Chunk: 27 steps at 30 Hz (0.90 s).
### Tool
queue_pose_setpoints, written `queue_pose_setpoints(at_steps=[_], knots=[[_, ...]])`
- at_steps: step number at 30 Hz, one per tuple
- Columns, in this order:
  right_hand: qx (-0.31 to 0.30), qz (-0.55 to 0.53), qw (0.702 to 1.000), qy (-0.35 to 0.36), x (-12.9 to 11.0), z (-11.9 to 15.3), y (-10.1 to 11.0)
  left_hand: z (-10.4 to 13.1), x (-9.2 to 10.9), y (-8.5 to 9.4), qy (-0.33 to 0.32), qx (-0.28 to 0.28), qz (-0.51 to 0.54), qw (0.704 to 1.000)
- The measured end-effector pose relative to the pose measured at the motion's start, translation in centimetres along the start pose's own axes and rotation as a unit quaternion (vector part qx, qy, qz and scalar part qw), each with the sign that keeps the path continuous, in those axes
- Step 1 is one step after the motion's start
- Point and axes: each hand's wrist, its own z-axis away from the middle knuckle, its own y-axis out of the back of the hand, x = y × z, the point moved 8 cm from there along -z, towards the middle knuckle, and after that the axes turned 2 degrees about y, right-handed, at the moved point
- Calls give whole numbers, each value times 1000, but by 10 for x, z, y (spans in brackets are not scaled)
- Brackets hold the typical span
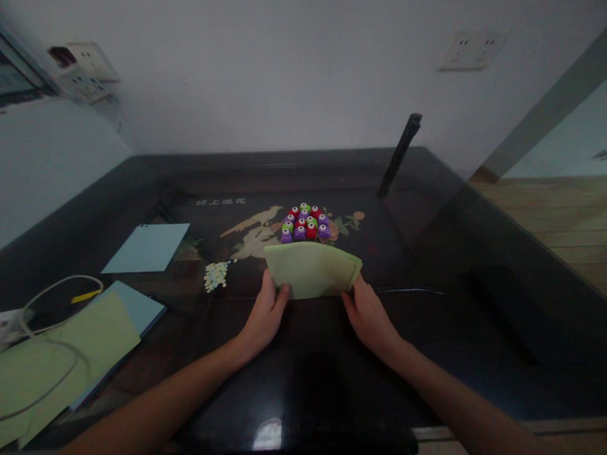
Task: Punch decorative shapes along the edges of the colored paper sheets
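Note:
A small stack of pale green paper sheets (312, 271) is held up between my two hands, bowed a little along its top edge. My left hand (271, 306) grips the lower left corner, thumb in front and fingers behind. At the right edge, my right hand (373, 316) pinches the stack in the same way. Small dark marks, perhaps punched holes, run along that right edge. Just beyond the paper sits a cluster of red, green and purple pieces (306, 222) with eye-like white tops. Left of my left hand lies a pile of tiny pale paper bits (215, 276).
On the dark glossy table (289, 366), a light blue sheet (148, 248) lies at left. Nearer are more green sheets (70, 359) with a white cable (57, 282) across them. A black stick-like object (399, 154) rises at the back right. A thin strip (415, 290) lies right of my hands.

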Motion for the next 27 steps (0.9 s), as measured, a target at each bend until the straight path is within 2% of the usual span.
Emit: queue_pose_setpoints(at_steps=[4,9,13,18,20,27], knots=[[-13,0,1000,7,-2,-1,1,-3,3,-1,14,-8,-28,999],[-45,-152,987,-17,-3,-3,4,-11,-1,4,48,-30,-19,998],[-62,-257,960,-93,8,-2,-1,-14,-14,8,127,-69,44,989],[-62,-277,950,-127,18,-1,-5,-9,-26,2,237,-152,88,955],[-52,-268,955,-120,19,-2,-3,-10,-27,2,240,-172,81,952],[-35,-230,967,-103,17,-4,2,-16,-25,5,184,-206,27,961]])
